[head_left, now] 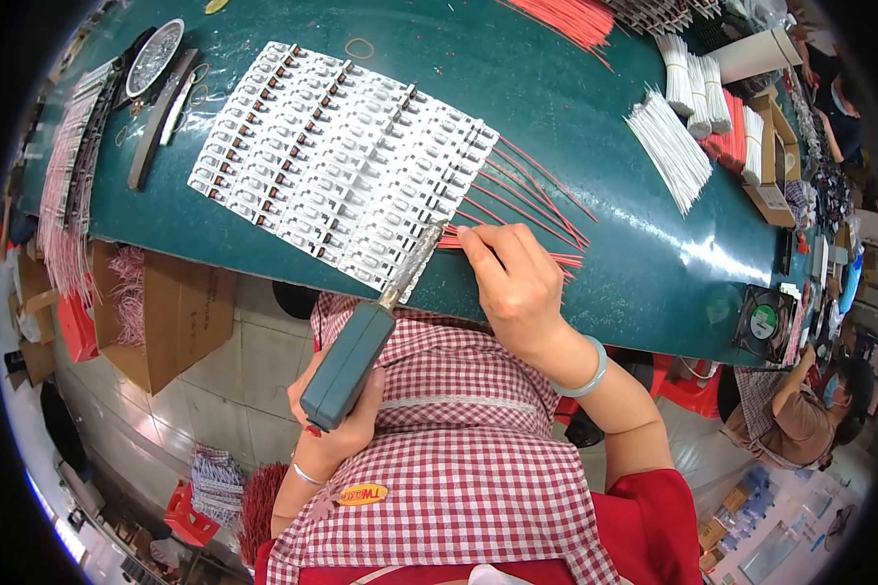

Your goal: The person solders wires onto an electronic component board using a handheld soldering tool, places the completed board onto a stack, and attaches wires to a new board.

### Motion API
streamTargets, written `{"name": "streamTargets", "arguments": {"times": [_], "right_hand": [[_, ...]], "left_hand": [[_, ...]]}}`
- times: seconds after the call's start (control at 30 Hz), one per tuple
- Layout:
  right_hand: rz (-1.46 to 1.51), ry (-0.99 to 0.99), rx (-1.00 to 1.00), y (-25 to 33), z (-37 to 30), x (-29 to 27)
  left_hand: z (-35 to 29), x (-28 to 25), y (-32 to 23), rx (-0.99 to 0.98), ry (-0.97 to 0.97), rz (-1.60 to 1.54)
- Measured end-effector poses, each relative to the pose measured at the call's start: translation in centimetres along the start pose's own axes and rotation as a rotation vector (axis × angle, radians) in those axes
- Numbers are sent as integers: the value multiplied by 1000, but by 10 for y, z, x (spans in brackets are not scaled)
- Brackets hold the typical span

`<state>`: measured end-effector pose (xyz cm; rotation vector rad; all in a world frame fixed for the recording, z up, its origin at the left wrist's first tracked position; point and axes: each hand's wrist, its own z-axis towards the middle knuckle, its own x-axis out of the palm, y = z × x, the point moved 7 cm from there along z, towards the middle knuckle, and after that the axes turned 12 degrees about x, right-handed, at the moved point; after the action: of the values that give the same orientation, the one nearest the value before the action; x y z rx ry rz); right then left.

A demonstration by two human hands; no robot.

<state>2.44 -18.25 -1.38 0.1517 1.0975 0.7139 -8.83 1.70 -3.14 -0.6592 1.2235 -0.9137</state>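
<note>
My left hand (364, 414) is wrapped round the dark green handle of a soldering gun (349, 363). Its metal tip reaches up to the right-hand edge of a white panel of small circuit boards (346, 161), close to my right fingertips. My right hand (517, 283) is closed, with thumb and forefinger pinching a red wire (450, 237) at that edge. More red wires (537, 200) run from the same side of the panel across the green table. Small light and dark parts sit in rows on the panel. The exact contact at the tip is too small to make out.
Bundles of white wires (668, 146) and a cardboard box (776, 166) lie at the right, red wires (566, 19) at the back. A round dish (154, 58) and dark bar (162, 122) are at the left. A fan (762, 320) stands near the right corner; a co-worker (815, 409) sits beyond.
</note>
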Motion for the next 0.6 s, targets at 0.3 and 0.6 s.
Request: {"name": "streamTargets", "arguments": {"times": [0.3,0.6], "right_hand": [[3,-13,6,1,0,0],[-18,-17,8,1,0,1]], "left_hand": [[12,2,-3,-45,12,-52],[19,2,-7,1,39,-16]]}}
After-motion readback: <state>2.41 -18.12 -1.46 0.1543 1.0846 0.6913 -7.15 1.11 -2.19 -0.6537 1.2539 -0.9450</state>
